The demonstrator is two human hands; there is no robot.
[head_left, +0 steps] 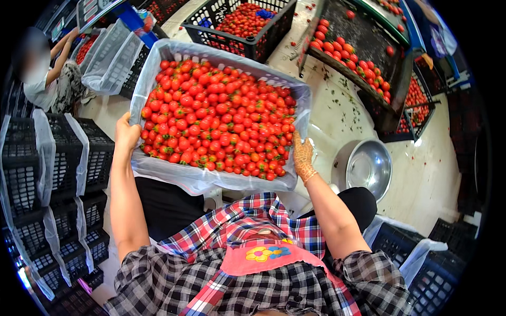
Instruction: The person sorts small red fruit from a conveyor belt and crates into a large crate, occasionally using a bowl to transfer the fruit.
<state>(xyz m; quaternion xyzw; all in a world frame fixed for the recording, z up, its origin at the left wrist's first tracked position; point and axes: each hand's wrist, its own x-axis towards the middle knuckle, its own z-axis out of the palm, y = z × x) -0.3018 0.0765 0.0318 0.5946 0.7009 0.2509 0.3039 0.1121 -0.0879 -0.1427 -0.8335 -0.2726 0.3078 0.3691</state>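
A crate lined with translucent plastic sheeting (174, 46) is before me, tilted in the view and heaped with red cherry tomatoes (221, 118), some with green calyxes. My bare left hand (127, 133) grips its left rim, thumb lying over the edge. On the opposite side my right hand (303, 155), in a tan patterned glove, holds the lined wall near the front right corner. The undersides of both hands are hidden by the crate and liner. Below it show my knees and a plaid apron (245, 221) with a pink flowered bib.
A black crate of tomatoes (253, 41) stands ahead. To the right, a sloping chute (352, 51) holds larger tomatoes above another crate (419, 102). A steel basin (368, 170) sits on the floor. Lined crates (59, 158) are stacked left; a person (51, 75) sits beyond them.
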